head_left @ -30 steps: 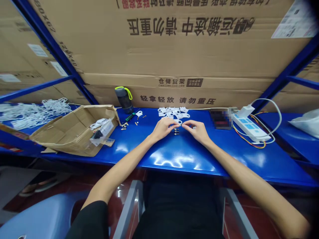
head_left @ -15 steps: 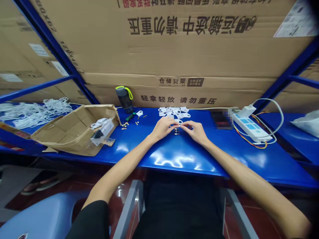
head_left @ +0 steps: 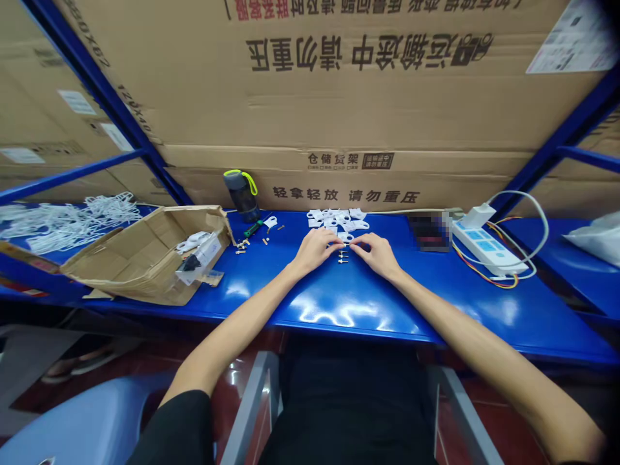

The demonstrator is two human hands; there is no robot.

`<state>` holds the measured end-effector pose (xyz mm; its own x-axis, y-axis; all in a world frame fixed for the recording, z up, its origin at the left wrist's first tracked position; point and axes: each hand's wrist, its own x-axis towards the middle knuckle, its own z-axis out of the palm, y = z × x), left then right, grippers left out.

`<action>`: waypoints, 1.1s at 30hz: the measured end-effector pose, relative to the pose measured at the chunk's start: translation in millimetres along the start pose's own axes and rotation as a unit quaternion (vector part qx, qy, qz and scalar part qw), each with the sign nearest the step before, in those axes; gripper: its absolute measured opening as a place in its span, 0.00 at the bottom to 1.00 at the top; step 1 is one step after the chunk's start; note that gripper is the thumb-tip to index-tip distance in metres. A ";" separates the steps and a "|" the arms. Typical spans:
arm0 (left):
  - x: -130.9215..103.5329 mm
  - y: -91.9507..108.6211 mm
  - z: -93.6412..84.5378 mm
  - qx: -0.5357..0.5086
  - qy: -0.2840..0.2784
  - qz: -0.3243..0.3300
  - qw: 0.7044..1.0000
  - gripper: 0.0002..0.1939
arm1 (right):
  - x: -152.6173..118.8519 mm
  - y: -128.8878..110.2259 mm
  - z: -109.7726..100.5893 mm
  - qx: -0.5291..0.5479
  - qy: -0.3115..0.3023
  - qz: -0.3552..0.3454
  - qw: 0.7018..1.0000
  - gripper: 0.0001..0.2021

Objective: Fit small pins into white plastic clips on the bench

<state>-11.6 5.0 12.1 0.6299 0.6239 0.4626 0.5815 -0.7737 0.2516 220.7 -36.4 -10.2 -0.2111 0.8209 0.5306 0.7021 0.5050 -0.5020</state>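
Observation:
My left hand (head_left: 317,250) and my right hand (head_left: 378,254) meet over the blue table, thumbs and fingertips pinched together. A tiny bright pin-like piece (head_left: 346,245) shows between the fingertips, mostly covered by them. Just below, a few small metal pins (head_left: 343,261) lie in a short column on the tabletop. Right behind my fingers lies a white plastic piece (head_left: 345,237) with a ring-shaped end. Beyond it several similar white pieces (head_left: 334,217) are spread in a cluster.
To the left stand an open cardboard box (head_left: 140,261) with parts inside, a dark bottle (head_left: 243,197) and a green-handled screwdriver (head_left: 252,230) beside small brass bits (head_left: 241,245). White cords (head_left: 92,219) lie far left. A power strip (head_left: 489,247) with cables sits right. Large cartons (head_left: 339,110) back the table.
Both hands keep nearly the same place and pinch, with only slight finger movement. The whole view has shifted a little.

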 end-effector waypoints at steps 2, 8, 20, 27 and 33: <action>0.1 -0.8 0.7 0.004 -0.006 -0.003 1.000 0.12 | 1.0 -1.3 -0.1 -0.017 -0.012 0.000 1.000 0.11; -0.7 -5.1 3.2 0.034 -0.026 -0.013 0.999 0.13 | 6.6 -7.0 1.3 -0.093 -0.059 -0.028 0.993 0.11; -1.8 -6.5 3.1 0.057 -0.055 -0.008 0.997 0.11 | 6.9 -6.2 5.5 -0.186 -0.086 -0.071 0.976 0.12; 1.7 -5.6 -3.3 0.066 -0.064 -0.020 0.996 0.10 | 4.2 -8.2 4.7 -0.170 -0.073 -0.055 0.981 0.12; -33.2 33.6 -29.4 0.094 0.001 -0.054 0.994 0.17 | -13.4 -21.5 -28.0 -0.146 -0.093 -0.059 0.983 0.15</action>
<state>-28.1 -44.9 30.2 0.5574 0.7017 0.4438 0.7318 -0.6676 0.1366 227.5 -65.7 12.6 -0.4046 0.8091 0.4262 0.8244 0.5244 -0.2129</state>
